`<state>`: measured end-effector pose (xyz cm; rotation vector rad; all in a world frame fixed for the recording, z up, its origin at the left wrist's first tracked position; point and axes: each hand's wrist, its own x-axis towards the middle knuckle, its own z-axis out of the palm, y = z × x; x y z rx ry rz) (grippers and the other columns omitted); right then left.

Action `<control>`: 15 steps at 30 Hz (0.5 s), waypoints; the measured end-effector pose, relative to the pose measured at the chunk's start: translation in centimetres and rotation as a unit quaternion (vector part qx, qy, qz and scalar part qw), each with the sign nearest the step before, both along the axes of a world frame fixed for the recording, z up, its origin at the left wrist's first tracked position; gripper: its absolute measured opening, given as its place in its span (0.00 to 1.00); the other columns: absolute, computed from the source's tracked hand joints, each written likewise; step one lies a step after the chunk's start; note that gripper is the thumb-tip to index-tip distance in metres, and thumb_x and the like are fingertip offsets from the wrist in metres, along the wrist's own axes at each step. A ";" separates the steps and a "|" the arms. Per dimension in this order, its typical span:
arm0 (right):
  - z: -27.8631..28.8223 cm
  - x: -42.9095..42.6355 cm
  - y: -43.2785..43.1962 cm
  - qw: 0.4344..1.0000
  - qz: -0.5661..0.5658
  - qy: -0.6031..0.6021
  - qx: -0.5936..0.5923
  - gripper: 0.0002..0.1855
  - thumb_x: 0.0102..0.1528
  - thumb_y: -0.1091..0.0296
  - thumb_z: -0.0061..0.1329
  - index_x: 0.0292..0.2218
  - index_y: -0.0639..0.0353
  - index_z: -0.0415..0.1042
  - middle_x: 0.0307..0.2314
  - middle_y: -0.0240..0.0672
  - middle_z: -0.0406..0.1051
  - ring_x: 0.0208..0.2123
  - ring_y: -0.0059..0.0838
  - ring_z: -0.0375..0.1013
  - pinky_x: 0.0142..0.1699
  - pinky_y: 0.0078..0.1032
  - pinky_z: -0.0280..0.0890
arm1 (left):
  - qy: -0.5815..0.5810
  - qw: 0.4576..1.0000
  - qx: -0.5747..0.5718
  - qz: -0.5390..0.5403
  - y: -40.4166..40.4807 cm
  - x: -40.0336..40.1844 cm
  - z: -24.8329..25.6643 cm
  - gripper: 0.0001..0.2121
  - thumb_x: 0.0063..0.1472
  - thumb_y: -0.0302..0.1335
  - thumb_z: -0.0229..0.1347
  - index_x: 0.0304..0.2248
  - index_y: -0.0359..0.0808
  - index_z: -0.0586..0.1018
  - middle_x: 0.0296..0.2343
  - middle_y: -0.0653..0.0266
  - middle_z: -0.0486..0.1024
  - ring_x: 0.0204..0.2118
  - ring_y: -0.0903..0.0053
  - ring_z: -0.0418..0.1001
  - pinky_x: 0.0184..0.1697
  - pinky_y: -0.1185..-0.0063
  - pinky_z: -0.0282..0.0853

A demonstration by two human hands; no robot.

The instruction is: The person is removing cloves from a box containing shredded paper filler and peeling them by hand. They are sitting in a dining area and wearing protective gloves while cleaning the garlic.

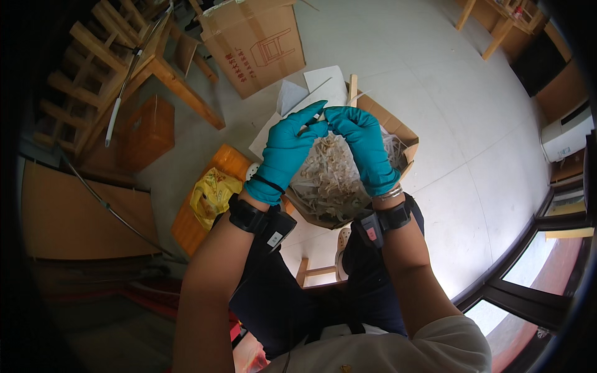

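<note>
My left hand [294,144], in a teal rubber glove, grips a small slim object [317,116] with dark and whitish parts. Its exact kind is too small and too covered to tell. My right hand [361,140], gloved alike, meets the left at the fingertips and pinches the pale end of that object. Both hands are above an open cardboard box [408,133] on the floor between my feet. Tangled pale strips and brownish curled scraps [329,172] fill the box. Whitish sheets [324,95] and a wooden stick [353,88] stand at its far side.
A yellow plastic bag [214,193] lies on an orange box [186,233] to my left. Beyond are another orange box [149,133], a wooden table [182,88] with stacked wooden stools and a large printed carton [256,46]. Dark-framed glass panes [531,261] line the right.
</note>
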<state>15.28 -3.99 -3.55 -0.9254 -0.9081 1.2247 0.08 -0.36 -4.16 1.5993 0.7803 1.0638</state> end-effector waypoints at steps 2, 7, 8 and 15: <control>-0.5 0.4 0.2 1.000 0.006 0.008 0.005 0.09 0.50 0.72 0.47 0.35 0.62 0.73 0.27 0.33 0.73 0.27 0.19 0.69 0.36 0.15 0.64 | -0.013 1.000 0.006 -0.012 0.2 0.0 -0.2 0.17 0.56 0.21 0.50 0.47 0.32 0.68 0.37 0.61 0.72 0.38 0.77 0.71 0.43 0.82 0.67; -0.7 0.5 0.4 0.998 0.033 0.042 0.017 0.10 0.51 0.72 0.47 0.36 0.64 0.72 0.28 0.36 0.73 0.28 0.21 0.71 0.37 0.17 0.65 | -0.002 1.000 0.019 -0.020 0.7 -0.5 -0.7 0.17 0.56 0.22 0.50 0.46 0.32 0.69 0.39 0.60 0.71 0.39 0.77 0.70 0.44 0.81 0.67; -0.7 0.5 0.4 0.998 0.037 0.050 0.013 0.10 0.51 0.72 0.47 0.36 0.64 0.72 0.28 0.36 0.73 0.29 0.22 0.71 0.38 0.18 0.66 | 0.025 0.999 0.046 -0.004 0.6 -0.5 -0.5 0.17 0.56 0.22 0.50 0.46 0.33 0.69 0.38 0.61 0.72 0.38 0.77 0.70 0.43 0.82 0.67; -1.0 0.6 0.4 0.996 0.046 0.072 0.000 0.10 0.51 0.72 0.47 0.36 0.65 0.72 0.28 0.37 0.73 0.30 0.23 0.72 0.40 0.19 0.66 | 0.246 0.939 0.216 0.105 -1.1 -0.5 1.1 0.17 0.55 0.25 0.52 0.46 0.43 0.71 0.31 0.63 0.73 0.32 0.78 0.71 0.35 0.83 0.66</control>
